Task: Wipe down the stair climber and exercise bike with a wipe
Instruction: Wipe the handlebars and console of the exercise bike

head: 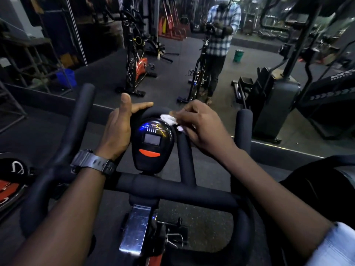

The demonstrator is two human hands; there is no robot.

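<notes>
The wipe [171, 120] is a small, crumpled white wad, pinched in the right hand [199, 127] and pressed against the upper right edge of the console [152, 144]. That console is our landmark: a black, egg-shaped pod with one small grey screen, one orange button below it, and blue and yellow markings glowing along its top. The right hand's fingers curl down around the wipe, so only two white tufts peek out. Left of the console, the left hand [120, 127] lies against the pod's side, fingers straight and reaching forward past it, thumb up, gripping nothing. One dark watch [94, 163] sits on that wrist.

The console belongs to the exercise bike [172, 191], matte black with padded handlebars: one crossbar just below the console, two outer horns rising on either side of it, one inner upright just right of it under the wiping hand. Below the console, one shiny metal stem [135, 230] drops away toward a red frame.

Beyond the console, a mirror [211, 60] fills the wall. In it, directly above the console, one person in a checked shirt [222, 27] stands at a reflected bike, and a second bike with a red flywheel [137, 64] stands up and left. Far right of the console looms the stair climber [278, 104], dark and boxy, and one green bin [238, 55] shows up and right of the console.
</notes>
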